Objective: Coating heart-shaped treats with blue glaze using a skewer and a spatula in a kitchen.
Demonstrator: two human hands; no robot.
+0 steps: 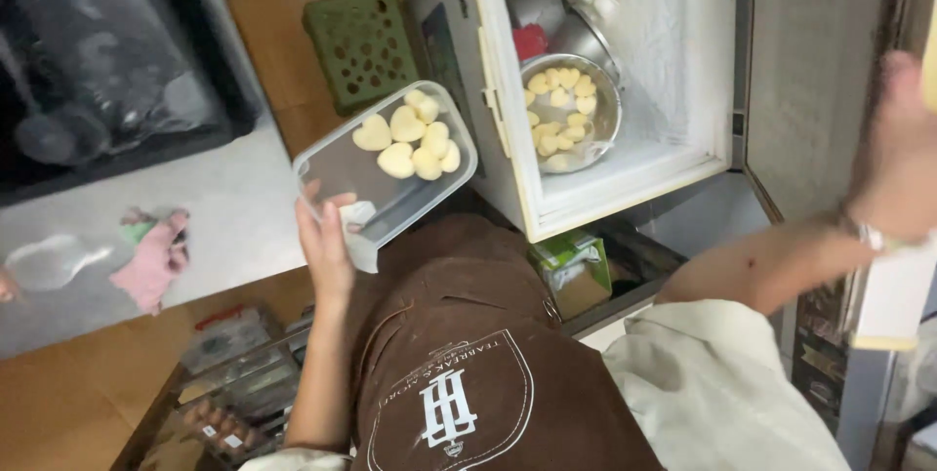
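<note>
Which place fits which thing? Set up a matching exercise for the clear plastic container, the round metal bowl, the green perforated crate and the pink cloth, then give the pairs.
1. clear plastic container
2. round metal bowl
3. green perforated crate
4. pink cloth

A. inside the open freezer compartment
B. on the wooden floor
C. on the grey counter
D. held in the left hand

Pairs: 1-D, 2-A, 3-B, 4-C

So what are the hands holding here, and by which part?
Left hand holds the clear plastic container by its near corner. Right hand rests on the freezer door edge.
</note>
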